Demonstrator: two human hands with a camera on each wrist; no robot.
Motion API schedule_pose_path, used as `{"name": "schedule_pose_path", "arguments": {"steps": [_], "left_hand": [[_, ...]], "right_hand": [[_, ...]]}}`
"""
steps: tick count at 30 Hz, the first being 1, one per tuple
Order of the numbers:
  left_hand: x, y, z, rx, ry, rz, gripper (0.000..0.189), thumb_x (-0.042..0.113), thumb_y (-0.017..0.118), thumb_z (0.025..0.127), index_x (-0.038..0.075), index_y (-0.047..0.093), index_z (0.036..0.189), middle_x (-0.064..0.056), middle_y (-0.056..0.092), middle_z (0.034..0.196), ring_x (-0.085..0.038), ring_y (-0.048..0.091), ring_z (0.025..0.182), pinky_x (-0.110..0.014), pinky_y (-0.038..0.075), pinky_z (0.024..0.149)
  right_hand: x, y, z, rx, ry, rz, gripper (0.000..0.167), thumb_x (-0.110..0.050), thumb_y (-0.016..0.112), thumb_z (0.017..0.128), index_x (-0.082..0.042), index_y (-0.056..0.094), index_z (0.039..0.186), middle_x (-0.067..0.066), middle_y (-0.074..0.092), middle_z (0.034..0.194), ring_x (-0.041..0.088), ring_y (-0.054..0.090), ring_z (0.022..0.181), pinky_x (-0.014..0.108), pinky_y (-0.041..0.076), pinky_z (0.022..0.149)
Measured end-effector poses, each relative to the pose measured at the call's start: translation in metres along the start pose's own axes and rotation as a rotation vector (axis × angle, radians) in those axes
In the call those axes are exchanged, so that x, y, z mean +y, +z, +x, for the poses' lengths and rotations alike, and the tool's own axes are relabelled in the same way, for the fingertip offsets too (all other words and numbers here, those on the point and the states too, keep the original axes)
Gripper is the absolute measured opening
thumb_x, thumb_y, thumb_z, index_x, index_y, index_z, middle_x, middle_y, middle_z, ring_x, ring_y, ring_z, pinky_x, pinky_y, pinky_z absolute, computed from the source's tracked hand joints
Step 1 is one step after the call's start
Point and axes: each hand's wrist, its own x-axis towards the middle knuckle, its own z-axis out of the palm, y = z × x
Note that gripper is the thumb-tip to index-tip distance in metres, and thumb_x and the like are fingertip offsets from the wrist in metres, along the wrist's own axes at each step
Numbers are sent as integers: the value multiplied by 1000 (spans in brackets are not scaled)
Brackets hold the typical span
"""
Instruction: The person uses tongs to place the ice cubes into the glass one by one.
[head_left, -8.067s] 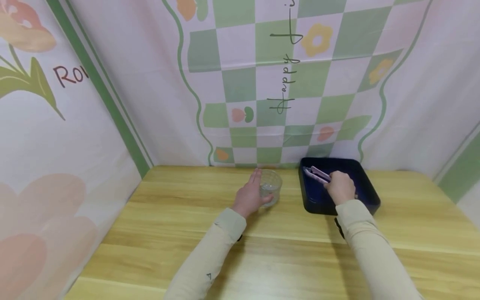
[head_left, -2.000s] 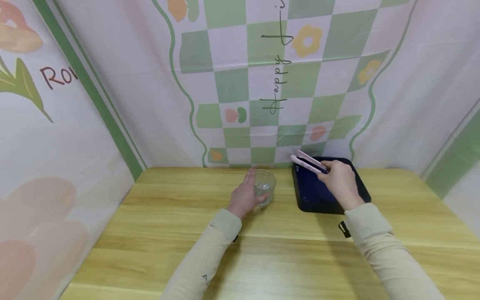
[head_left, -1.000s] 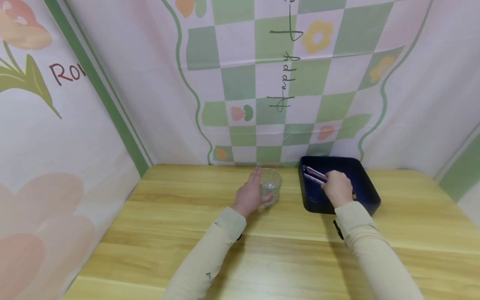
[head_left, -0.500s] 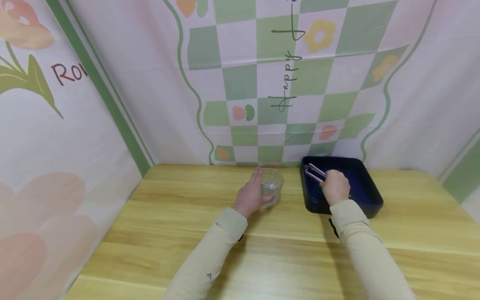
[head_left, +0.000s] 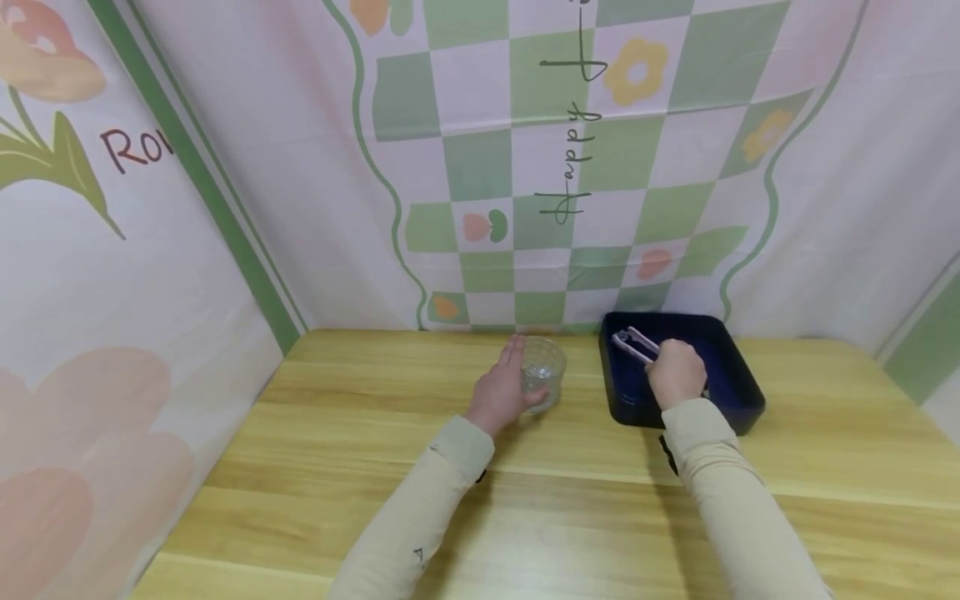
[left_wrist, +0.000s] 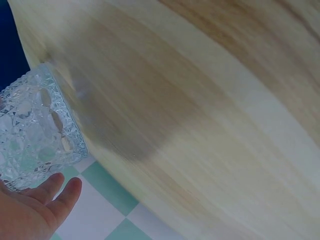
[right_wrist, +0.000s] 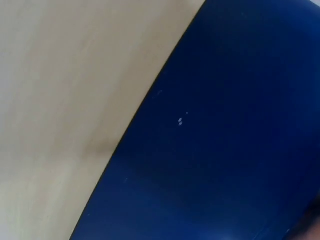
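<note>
In the head view, my left hand (head_left: pixel 498 393) is around the left side of a clear patterned glass bowl (head_left: pixel 549 375), thumb in front and fingers along the back. The left wrist view shows the bowl's faceted wall (left_wrist: pixel 35 125) beside my fingers (left_wrist: pixel 65 200). My right hand (head_left: pixel 677 375) grips pale pink tongs (head_left: pixel 636 353) over the dark blue tray (head_left: pixel 731 375). Their tips reach into the tray's far left corner, where a small clear piece (head_left: pixel 622 337) shows. Whether the tips pinch it I cannot tell. The right wrist view shows mostly the tray's blue outer side (right_wrist: pixel 210 125).
Both bowl and tray stand on a wooden table (head_left: pixel 525 517), near its back edge. Right behind it hangs a checkered, flower-printed cloth (head_left: pixel 540 275). Another printed cloth (head_left: pixel 150 275) borders the left side. A narrow strip of table separates bowl and tray.
About two seconds ago the tongs were raised above the tray; since then they have gone down into its far left corner. The left hand has stayed at the bowl.
</note>
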Motion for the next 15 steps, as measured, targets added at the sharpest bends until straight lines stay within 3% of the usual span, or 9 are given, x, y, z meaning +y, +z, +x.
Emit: {"name": "schedule_pose_path", "arguments": {"steps": [5, 15], "left_hand": [[-1, 1, 0, 0, -1, -2, 95, 49, 67, 85, 6, 16, 153, -8, 22, 160, -12, 57, 61, -21, 47, 51], [-1, 2, 1, 24, 12, 7, 95, 47, 68, 84, 5, 17, 152, -9, 25, 159, -13, 58, 61, -22, 48, 51]], "right_hand": [[3, 0, 0, -9, 37, 1, 22, -6, 68, 76, 15, 62, 81, 37, 60, 86, 53, 59, 75, 60, 50, 61], [9, 4, 3, -66, 28, 22, 19, -8, 64, 81, 11, 63, 82, 37, 62, 87, 54, 59, 76, 59, 50, 61]]}}
